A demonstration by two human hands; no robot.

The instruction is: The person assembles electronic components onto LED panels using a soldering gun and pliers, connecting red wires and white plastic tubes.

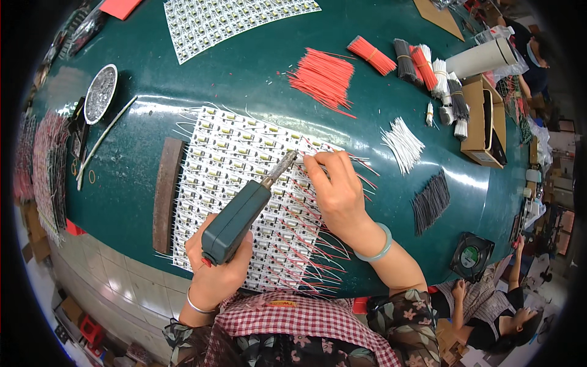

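Observation:
A dark green soldering iron (237, 221) is gripped in my left hand (223, 269), its metal tip slanting up and right onto the circuit board panel (223, 177). The white panel carries many rows of small components and lies flat in front of me. Beside the iron's tip, the thumb and fingers of my right hand (335, 186) are pinched together over the panel's upper right part. They close on a thin wire, mostly hidden by the fingertips. Red and white wires (312, 257) stick out along the panel's right side, and white ones from its upper left edge.
A brown bar (166, 196) lies along the panel's left edge. Loose red wires (324, 79), white wires (403, 145) and black wires (431, 202) lie in piles to the right. Around them are a small fan (472, 255), a cardboard box (480, 122) and, left, a round dish (101, 93).

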